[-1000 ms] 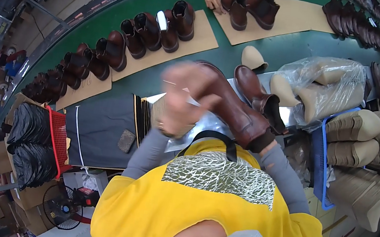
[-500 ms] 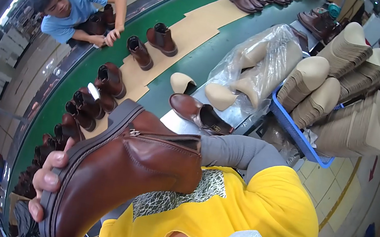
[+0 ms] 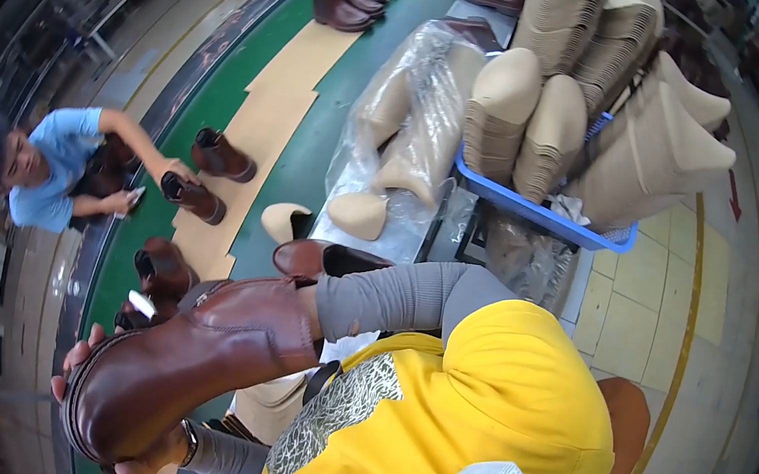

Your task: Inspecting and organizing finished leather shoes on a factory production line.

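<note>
A brown leather ankle boot [image 3: 187, 350] with a side zip and dark sole lies across my front, toe toward the lower left. My left hand [image 3: 149, 460] is closed around its toe end, with fingertips showing along the sole. My right forearm, in a grey sleeve [image 3: 379, 296], runs to the boot's top opening; the hand is hidden at or inside it. Just beyond that forearm lies another brown shoe [image 3: 299, 259]. Two cream shell-shaped pieces, one rounded [image 3: 356, 216] and one showing a dark hollow [image 3: 284, 222], sit near it.
Brown boots [image 3: 223, 156] stand along a green line covered partly with tan sheets [image 3: 270, 106]. Across it, a person in blue [image 3: 57, 165] touches one boot. A clear plastic bag [image 3: 412, 111] and a blue basket [image 3: 545, 218] of stacked beige shells are at far right.
My view has turned, so the scene shifts left and down. The held boot is lower left, and my left wrist now shows. The person in blue has reached out to a boot.
</note>
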A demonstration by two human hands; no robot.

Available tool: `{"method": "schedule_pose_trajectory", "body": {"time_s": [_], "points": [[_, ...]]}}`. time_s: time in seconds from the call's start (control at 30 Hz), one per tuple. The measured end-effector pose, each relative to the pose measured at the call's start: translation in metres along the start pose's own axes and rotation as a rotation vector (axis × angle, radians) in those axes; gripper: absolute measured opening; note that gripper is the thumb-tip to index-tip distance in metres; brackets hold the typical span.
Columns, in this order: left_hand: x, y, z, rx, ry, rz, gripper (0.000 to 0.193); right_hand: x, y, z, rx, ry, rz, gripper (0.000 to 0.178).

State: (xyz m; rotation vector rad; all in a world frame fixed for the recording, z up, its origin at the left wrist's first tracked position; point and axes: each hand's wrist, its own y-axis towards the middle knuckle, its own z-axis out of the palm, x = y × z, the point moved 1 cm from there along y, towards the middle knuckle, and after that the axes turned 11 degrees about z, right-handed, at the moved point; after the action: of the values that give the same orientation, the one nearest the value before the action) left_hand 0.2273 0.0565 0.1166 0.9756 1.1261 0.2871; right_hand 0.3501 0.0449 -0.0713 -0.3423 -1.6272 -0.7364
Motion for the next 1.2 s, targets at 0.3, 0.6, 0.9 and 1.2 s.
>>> {"method": "schedule_pose_trajectory", "body": {"time_s": [0.3, 0.6, 0.9, 1.2], "points": [[0.024, 0.011, -0.022, -0.072, -0.3, 0.221, 0.084, 0.019, -0.038, -0.118, -0.029, 0.078, -0.044, 0.005], [0.024, 0.006, -0.004, -0.018, -0.136, -0.064, 0.097, 0.031, -0.02, -0.107, 0.003, 0.192, -0.066, 0.005], [0.046, -0.011, -0.023, -0.059, -0.44, -0.29, 0.1, 0.031, -0.054, -0.069, 0.55, 0.587, 0.188, 0.01], [0.153, -0.074, -0.056, -0.312, -0.364, -0.545, 0.061, 0.011, -0.021, -0.075, 0.832, 0.662, 0.845, 0.046]]}}
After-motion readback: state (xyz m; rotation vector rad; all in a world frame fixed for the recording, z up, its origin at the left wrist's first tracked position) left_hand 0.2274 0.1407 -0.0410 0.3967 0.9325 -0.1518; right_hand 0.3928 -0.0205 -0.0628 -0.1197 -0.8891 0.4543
